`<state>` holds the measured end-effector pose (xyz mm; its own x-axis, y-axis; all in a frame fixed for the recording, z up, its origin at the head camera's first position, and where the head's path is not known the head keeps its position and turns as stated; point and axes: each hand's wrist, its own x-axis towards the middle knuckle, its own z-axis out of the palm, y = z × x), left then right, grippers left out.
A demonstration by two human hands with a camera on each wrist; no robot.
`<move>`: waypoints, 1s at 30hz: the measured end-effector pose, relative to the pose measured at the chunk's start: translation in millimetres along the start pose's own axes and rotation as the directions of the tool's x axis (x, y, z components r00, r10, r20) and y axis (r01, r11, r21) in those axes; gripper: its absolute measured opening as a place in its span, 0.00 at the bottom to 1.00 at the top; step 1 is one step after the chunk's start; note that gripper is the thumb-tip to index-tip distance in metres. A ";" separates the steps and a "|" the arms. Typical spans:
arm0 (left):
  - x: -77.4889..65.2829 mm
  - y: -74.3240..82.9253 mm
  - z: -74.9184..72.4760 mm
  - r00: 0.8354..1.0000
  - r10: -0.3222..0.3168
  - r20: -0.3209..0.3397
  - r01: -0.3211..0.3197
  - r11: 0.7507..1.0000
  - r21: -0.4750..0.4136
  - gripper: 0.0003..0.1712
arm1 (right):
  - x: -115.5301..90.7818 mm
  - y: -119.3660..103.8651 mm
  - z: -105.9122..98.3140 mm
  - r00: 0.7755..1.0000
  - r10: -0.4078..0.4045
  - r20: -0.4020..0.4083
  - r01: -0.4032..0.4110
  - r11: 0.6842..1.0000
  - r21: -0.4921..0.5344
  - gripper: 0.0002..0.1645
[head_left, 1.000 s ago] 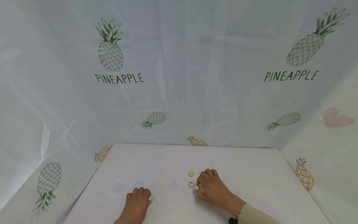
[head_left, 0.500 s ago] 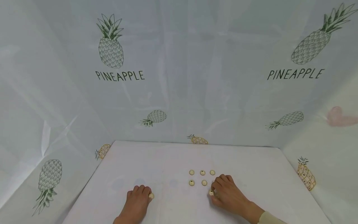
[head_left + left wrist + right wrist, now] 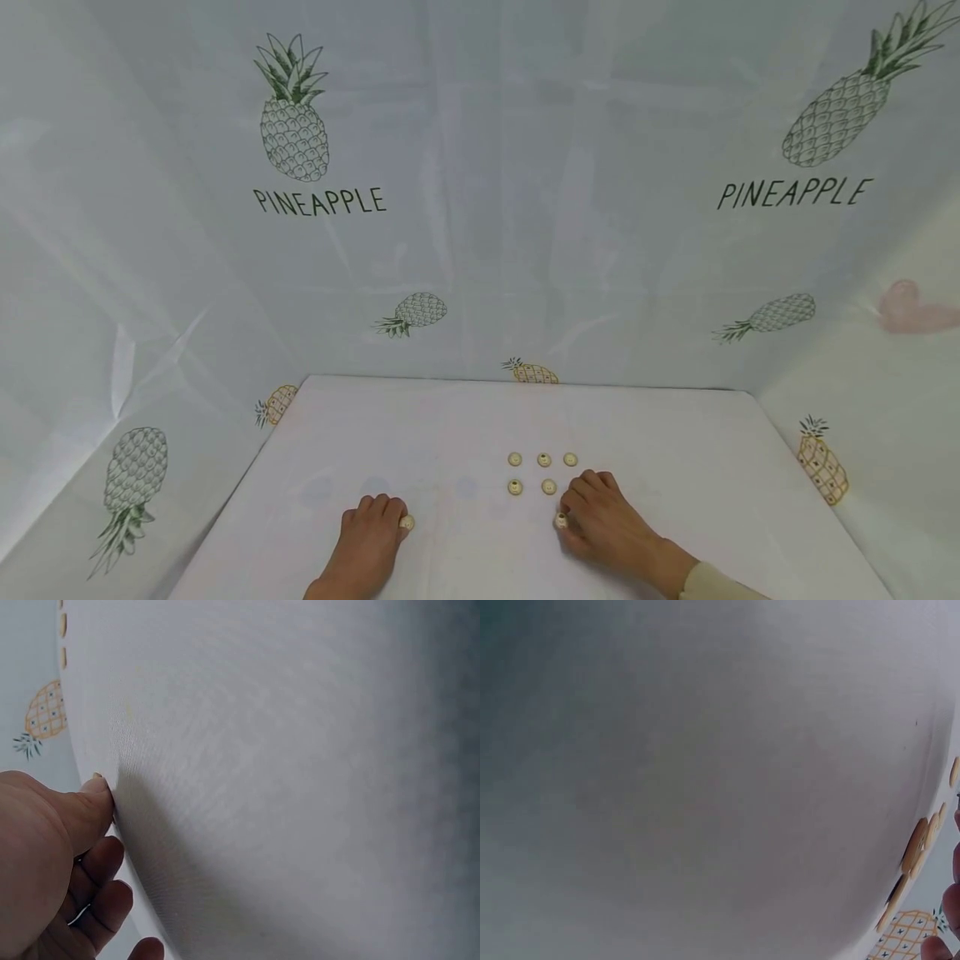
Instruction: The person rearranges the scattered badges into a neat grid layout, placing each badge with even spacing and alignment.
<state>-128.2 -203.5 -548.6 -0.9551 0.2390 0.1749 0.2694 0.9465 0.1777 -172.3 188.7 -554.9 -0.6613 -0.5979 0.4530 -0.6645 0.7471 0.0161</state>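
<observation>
Close to the front of the white table, my left hand (image 3: 363, 540) pinches a small round wooden disc (image 3: 407, 522) between thumb and forefinger. In the left wrist view, the thumb of the left hand (image 3: 45, 847) presses against the fingertips at the white surface, and the disc is mostly hidden. Farther right, my right hand (image 3: 611, 525) holds another such disc (image 3: 561, 521), which bears a dark mark, at its fingertips. Just beyond that hand lie two rows of similar discs: the back row has a marked disc (image 3: 544, 460) in its middle, the front row a plain disc (image 3: 549, 487) beside a marked one (image 3: 515, 487).
The white table (image 3: 375, 425) spreads around both hands. Behind it hangs a pale curtain (image 3: 510, 208) printed with pineapples, which also covers the sides. Several discs (image 3: 915, 846) show edge-on at the right of the right wrist view.
My right hand has moved right and nearer with its disc, then slightly back left, uncovering discs of both rows. The left hand stays in place with its disc.
</observation>
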 end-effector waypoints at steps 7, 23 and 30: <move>0.1 0.2 0.5 1.000 -0.012 0.004 0.012 1.000 0.001 0.12 | 4.5 -1.6 5.4 1.000 -0.012 0.006 0.012 1.000 -0.013 0.11; 2.6 -1.7 0.7 1.000 0.005 0.017 -0.005 1.000 0.012 0.12 | 6.4 -5.3 2.4 0.990 0.046 0.132 -0.050 0.998 0.030 0.08; 4.5 -1.1 -0.7 0.999 0.019 0.028 -0.020 0.999 0.039 0.11 | 6.1 -3.8 3.4 0.993 0.030 0.113 -0.032 0.999 0.019 0.08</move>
<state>-132.7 -203.6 -547.3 -0.9530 0.2626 0.1511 0.2832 0.9493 0.1363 -175.0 181.2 -555.3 -0.7160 -0.6043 0.3497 -0.6492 0.7605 -0.0151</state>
